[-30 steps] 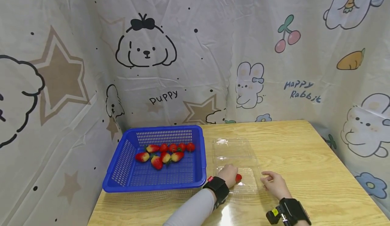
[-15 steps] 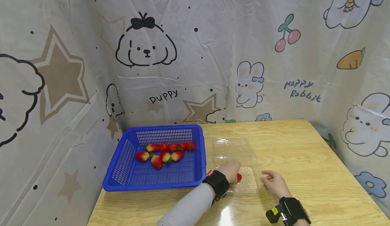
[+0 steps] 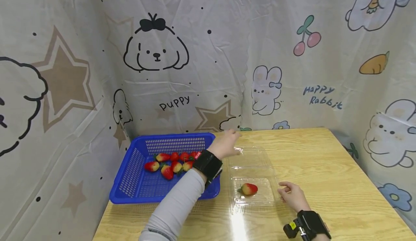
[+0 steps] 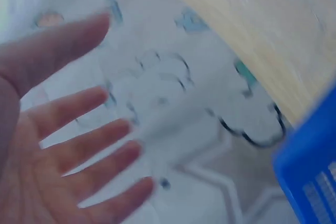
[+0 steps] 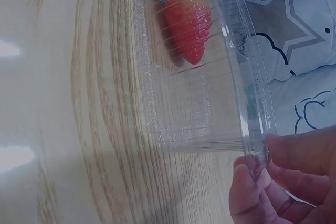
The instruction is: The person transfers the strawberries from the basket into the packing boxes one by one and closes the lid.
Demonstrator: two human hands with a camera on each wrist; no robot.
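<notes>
One red and yellow strawberry (image 3: 249, 189) lies in the near half of a clear plastic clamshell box (image 3: 266, 197), whose lid is folded back. My right hand (image 3: 292, 196) pinches the rim at the box's right side; the right wrist view shows thumb and fingers (image 5: 247, 192) on the rim's corner. Raised near the right rim of the blue basket (image 3: 120, 194), my left hand (image 3: 225, 143) has its fingers spread and holds nothing. In the left wrist view the left hand's palm (image 4: 31, 187) is bare. Several strawberries (image 3: 167, 172) sit in the basket, some hidden behind the left wrist.
The wooden table (image 3: 308, 154) extends to the right of the box. A printed cloth (image 3: 208, 71) hangs behind and at both sides. Small red round fruits (image 3: 184, 157) lie along the back of the group in the basket.
My left hand has let go of the strawberry in the box and moved up and left toward the basket. The strawberry now shows whole. My right hand has stayed at the box's rim.
</notes>
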